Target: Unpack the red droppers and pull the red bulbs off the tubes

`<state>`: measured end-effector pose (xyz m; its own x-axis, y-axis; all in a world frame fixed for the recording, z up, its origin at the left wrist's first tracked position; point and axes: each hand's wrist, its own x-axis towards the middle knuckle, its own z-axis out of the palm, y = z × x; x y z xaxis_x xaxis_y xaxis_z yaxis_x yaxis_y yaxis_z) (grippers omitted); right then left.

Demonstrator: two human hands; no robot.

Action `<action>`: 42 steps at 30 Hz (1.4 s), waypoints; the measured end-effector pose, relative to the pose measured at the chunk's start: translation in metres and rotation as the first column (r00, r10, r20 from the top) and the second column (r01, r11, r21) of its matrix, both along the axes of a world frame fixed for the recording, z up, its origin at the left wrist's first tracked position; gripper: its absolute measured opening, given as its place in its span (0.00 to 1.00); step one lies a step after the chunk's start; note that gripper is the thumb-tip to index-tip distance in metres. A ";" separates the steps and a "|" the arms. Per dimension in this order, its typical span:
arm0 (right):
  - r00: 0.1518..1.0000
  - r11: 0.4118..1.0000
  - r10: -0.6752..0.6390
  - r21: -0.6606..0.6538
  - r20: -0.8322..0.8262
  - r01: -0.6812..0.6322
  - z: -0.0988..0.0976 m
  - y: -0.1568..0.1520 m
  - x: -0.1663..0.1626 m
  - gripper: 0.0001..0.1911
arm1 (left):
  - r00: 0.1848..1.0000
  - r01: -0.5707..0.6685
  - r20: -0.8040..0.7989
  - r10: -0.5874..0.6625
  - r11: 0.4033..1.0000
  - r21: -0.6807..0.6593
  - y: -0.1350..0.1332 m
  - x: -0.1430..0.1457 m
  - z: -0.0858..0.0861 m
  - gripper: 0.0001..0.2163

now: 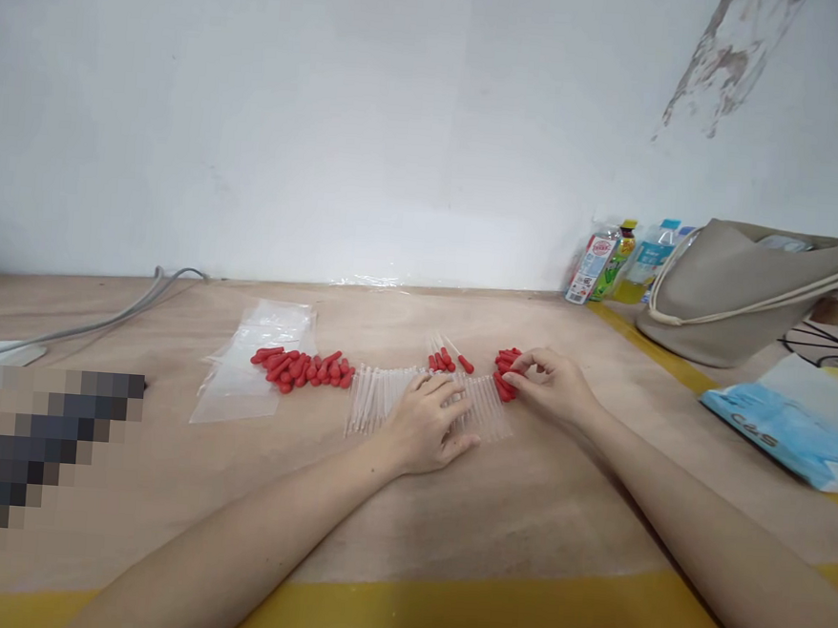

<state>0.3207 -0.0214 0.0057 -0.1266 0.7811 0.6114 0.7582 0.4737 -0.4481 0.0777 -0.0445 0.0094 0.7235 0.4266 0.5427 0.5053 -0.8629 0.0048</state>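
Observation:
A row of thin clear tubes (377, 395) lies side by side on the wooden table. Across the middle of that row rests my left hand (429, 425), palm down with its fingers apart. My right hand (550, 385) pinches a red rubber bulb (510, 379) with thumb and forefinger at the small right-hand pile (508, 358). Just behind the row, several droppers (442, 359) with red bulbs on pale tubes point away from me. At the left end sits a larger pile of red bulbs (304, 367), partly on clear plastic bags (237, 392).
A grey drawstring bag (736, 288) stands at the right, beside bottles (656, 264) and a carton (591, 269) near the wall. A blue packet (784, 430) lies at the right edge. Grey cables (118, 312) cross the left side. Yellow tape (477, 610) lines the front edge.

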 end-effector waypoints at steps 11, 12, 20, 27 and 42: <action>0.997 0.992 -0.071 0.100 -0.031 0.074 0.007 0.002 -0.004 0.10 | 0.999 -0.028 -0.032 0.028 1.000 0.009 0.005 -0.003 -0.002 0.18; 0.994 0.990 -0.111 0.086 -0.011 0.112 0.009 0.004 -0.006 0.10 | 0.999 -0.027 -0.029 0.028 0.999 0.025 0.004 -0.003 -0.002 0.18; 0.826 0.924 -0.288 -0.087 0.485 0.373 0.040 0.021 -0.053 0.13 | 0.997 -0.037 0.075 0.030 0.995 0.090 -0.011 -0.010 -0.004 0.11; 0.744 0.830 -0.253 -0.257 0.618 0.496 0.041 0.039 -0.090 0.16 | 0.993 -0.054 0.107 0.048 0.997 0.057 -0.023 -0.044 -0.001 0.08; 0.939 0.932 -0.151 0.360 0.309 0.031 0.020 -0.022 -0.071 0.09 | 0.973 -0.194 0.168 0.159 0.957 0.216 -0.019 -0.054 0.001 0.21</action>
